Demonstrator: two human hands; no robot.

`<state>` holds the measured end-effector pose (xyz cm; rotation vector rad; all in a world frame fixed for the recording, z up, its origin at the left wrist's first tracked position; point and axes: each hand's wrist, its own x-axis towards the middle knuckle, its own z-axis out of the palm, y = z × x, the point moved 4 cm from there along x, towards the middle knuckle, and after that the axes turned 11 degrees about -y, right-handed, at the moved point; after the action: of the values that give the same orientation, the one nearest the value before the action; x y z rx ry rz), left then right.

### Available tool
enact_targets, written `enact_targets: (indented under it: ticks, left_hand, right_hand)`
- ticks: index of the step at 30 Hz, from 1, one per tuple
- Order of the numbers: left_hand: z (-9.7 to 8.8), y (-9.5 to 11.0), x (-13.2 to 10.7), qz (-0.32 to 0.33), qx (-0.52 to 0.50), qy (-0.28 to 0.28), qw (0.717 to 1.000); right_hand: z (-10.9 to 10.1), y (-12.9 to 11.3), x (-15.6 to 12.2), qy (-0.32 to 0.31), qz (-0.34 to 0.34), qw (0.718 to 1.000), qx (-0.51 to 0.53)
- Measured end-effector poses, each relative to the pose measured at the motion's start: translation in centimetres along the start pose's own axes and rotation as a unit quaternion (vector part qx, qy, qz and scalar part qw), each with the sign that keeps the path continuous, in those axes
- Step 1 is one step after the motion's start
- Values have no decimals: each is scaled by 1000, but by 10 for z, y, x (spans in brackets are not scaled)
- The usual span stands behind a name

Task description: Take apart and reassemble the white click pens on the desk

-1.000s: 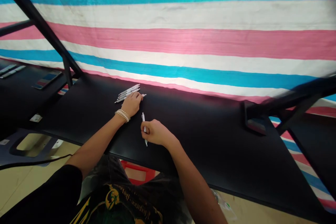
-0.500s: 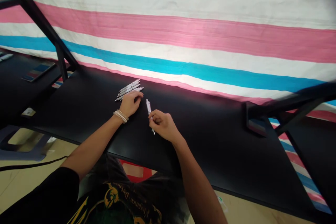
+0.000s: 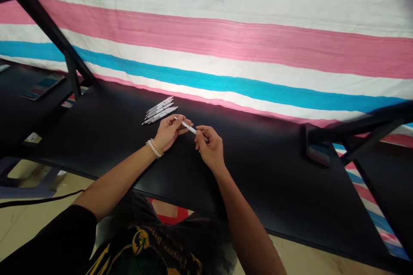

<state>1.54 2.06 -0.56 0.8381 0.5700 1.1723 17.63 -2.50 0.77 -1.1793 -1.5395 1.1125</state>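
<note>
Your left hand (image 3: 168,134) pinches the white pen (image 3: 191,129) near its ten-o'clock end, your right hand (image 3: 211,147) its four-o'clock end; probably light, stiff, slick: hold mid-barrel

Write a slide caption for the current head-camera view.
Left hand and right hand hold a white pen between them, near more white pens on a black table.

Bright light washes the pink, white and blue striped sheet (image 3: 226,43), palest around its middle; whether it shines through is unclear. The flat black bench (image 3: 274,180) sinks to near-black. Wide-angle stretching shows toward the edges, the black angled bar at right (image 3: 380,120) looks soft, and the top-right corner darkens.
</note>
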Motion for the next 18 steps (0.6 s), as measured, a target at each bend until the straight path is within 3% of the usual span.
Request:
enact_targets:
  ticks: [4,9,14,18]
  left_hand:
    - [-2,-1,1,32,3,50,998]
    - [-1,-3,0,22,2,39,999]
    - [-3,-5,0,11,-5,47,999]
    - [-2,-5,0,24,-8,46,999]
  right_hand:
    - [1,4,0,8,26,1000,15]
    - [-1,0,-2,19,36,999,9]
    - [-1,0,0,12,-10,1000,-15]
    - [-4,4,1,43,-54,996,-52]
